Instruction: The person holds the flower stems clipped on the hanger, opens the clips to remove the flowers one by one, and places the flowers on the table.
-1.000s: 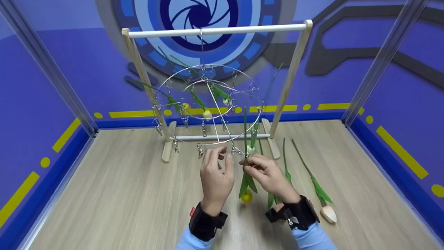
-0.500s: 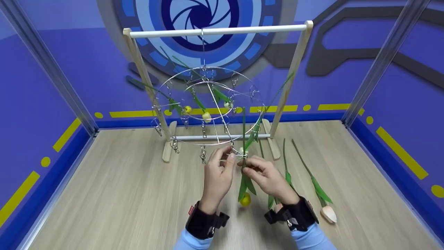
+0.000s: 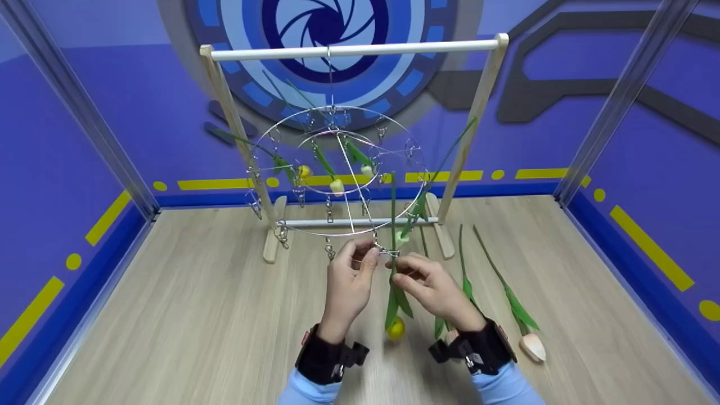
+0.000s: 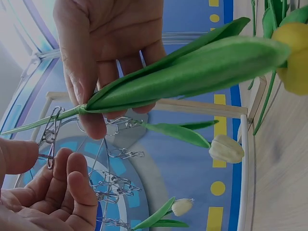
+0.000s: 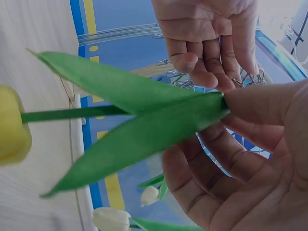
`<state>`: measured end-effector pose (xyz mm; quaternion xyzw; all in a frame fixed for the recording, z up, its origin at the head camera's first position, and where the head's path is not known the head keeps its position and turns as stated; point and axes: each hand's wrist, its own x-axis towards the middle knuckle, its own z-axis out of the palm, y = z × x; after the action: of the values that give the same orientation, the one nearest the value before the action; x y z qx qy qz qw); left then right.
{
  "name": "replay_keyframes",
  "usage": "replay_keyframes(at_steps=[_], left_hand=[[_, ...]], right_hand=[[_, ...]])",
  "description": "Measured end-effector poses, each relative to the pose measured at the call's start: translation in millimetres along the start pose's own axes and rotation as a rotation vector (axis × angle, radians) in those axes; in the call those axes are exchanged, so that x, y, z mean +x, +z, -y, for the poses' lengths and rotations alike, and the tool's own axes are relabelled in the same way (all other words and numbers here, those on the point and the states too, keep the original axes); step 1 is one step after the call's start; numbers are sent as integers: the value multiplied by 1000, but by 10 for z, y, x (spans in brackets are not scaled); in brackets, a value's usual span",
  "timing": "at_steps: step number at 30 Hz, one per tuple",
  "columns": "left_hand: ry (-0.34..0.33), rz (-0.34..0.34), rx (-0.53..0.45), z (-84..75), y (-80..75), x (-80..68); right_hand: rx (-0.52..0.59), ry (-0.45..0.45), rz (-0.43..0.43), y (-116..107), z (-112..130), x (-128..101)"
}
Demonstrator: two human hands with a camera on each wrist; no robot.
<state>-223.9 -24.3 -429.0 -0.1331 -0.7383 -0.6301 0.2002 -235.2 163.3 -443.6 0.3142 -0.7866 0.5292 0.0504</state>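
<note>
Head view shows my left hand [image 3: 349,281] pinching a metal clip [image 3: 381,249] on the rim of the wire hanger ring [image 3: 337,171], thumb and forefinger closed on it, the other fingers loosely curled. My right hand [image 3: 433,289] pinches the stem of the yellow tulip [image 3: 395,328], just where the leaves split. I judge the step goes best if I squeeze the clip fully open, steady the swinging ring, and feed the stem straight in before letting go.

From the left wrist view, the stem [image 4: 33,124] already lies against the clip [image 4: 49,137], at about 12 o'clock from my left fingertips [image 4: 72,166]. The flower head hangs at 6 o'clock below both hands, over the wooden floor [image 3: 185,315]. More tulips [image 3: 531,344] lie at 3 o'clock.
</note>
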Motion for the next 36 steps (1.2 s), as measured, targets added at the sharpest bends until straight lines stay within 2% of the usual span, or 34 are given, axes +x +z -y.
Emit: replay_keyframes(at_steps=[10, 14, 22, 28, 36], left_hand=[[12, -23, -21, 19, -1, 14], [2, -18, -25, 11, -6, 14], [-42, 32, -42, 19, -61, 34], [-40, 80, -10, 24, -135, 64], [-28, 108, 26, 37, -171, 65]], right_hand=[[-54, 48, 63, -46, -23, -4], [-58, 52, 58, -36, -18, -3], [-66, 43, 37, -42, 2, -8], [-33, 46, 26, -56, 17, -12], [-36, 87, 71, -53, 27, -9]])
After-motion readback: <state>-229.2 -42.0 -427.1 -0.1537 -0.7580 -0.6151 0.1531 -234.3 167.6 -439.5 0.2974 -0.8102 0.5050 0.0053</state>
